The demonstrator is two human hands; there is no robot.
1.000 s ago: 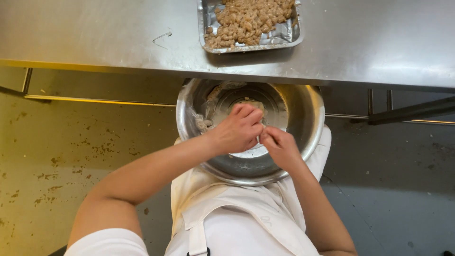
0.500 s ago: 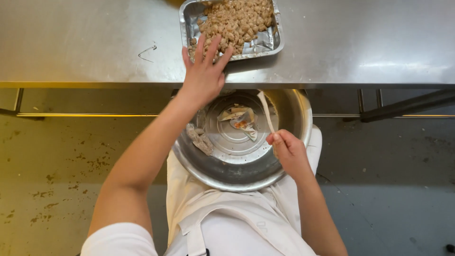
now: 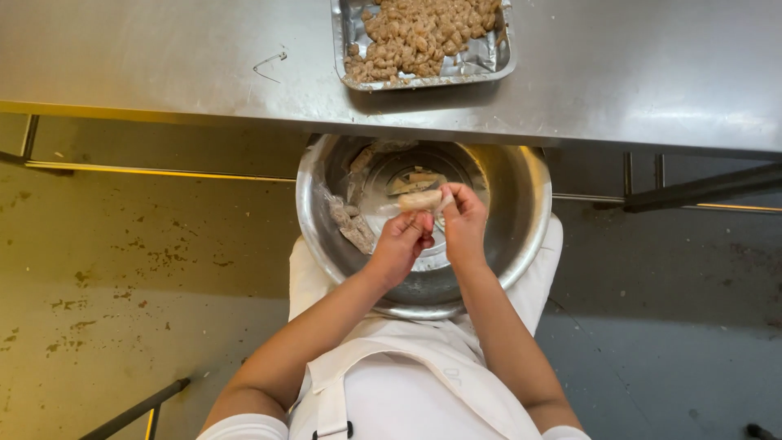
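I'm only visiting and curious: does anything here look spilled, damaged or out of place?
Nothing is spilled. The dented foil tray of brown pieces sits askew at the steel table's edge, beside a scratch. The floor is speckled with dark stains. Both hands hold a pale lump over the round metal bowl.

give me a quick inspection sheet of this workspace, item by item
surface: steel table, scratched, dull shine
job's things: pale lump of dough held over a steel bowl resting on the person's lap; dough scraps stuck to the bowl's inside
clutter: foil tray of small browned pieces at the table's near edge
grippers: left hand and right hand both pinch the dough lump above the bowl
cables: nothing seen
surroundings: stained floor, table frame bars under the top, white apron on the person
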